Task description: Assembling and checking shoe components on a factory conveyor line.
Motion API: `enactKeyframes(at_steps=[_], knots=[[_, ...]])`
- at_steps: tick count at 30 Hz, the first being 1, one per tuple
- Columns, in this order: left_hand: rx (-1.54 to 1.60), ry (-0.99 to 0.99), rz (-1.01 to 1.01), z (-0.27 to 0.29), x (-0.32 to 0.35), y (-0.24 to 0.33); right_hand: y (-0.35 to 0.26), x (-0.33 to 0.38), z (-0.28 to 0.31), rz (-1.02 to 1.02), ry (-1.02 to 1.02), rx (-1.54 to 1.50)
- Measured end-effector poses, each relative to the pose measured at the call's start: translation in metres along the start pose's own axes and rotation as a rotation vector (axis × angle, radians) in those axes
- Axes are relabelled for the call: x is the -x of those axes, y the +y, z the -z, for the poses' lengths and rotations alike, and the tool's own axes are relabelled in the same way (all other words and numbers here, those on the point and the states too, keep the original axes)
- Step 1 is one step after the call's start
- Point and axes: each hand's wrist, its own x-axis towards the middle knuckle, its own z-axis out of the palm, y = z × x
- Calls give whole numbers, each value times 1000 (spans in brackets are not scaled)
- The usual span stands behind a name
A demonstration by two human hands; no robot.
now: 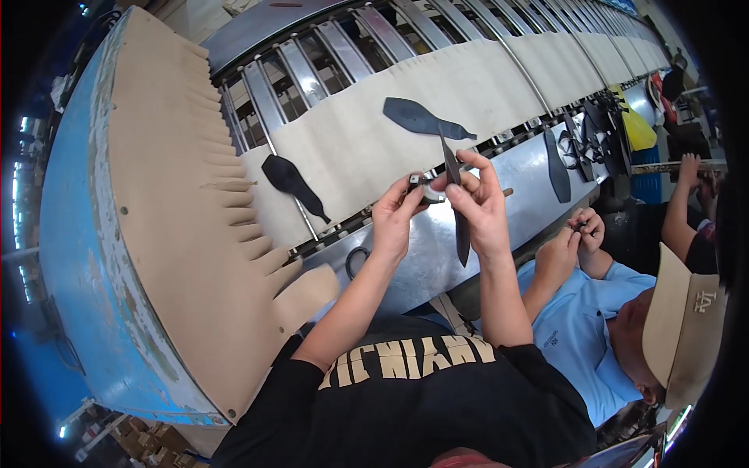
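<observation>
My left hand point(394, 218) is closed around a small black and silver tool point(432, 194) with a rounded metal part; its exact kind is not clear. A thin, dark sole-shaped piece point(462, 238), seen nearly edge-on, is pinched upright in my right hand point(482, 207), its middle beside the tool. Both hands are above the near edge of the pale conveyor belt point(343, 129). Just beyond them, a dark paddle-shaped piece with a narrow tail point(417, 117) lies on the belt. Another such piece point(292, 183) rests on it further left.
A metal ledge point(406, 253) runs along the belt, with a black loop point(356, 261) on it at left. To the left stands a blue machine housing with a tan fringed cover point(172, 195). A co-worker in light blue point(577, 312) sits at right, near more dark pieces point(558, 168).
</observation>
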Motion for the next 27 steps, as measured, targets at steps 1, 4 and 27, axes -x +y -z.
enactKeyframes(at_steps=[1,4,27], knots=[[19,0,-48,-9,-8,0,2,-4,4,22,51,20],[35,-21,-133,-25,-30,10,14,-13,21,112,253,56],[83,-164,41,33,-48,47,9,-9,2,177,-36,618]])
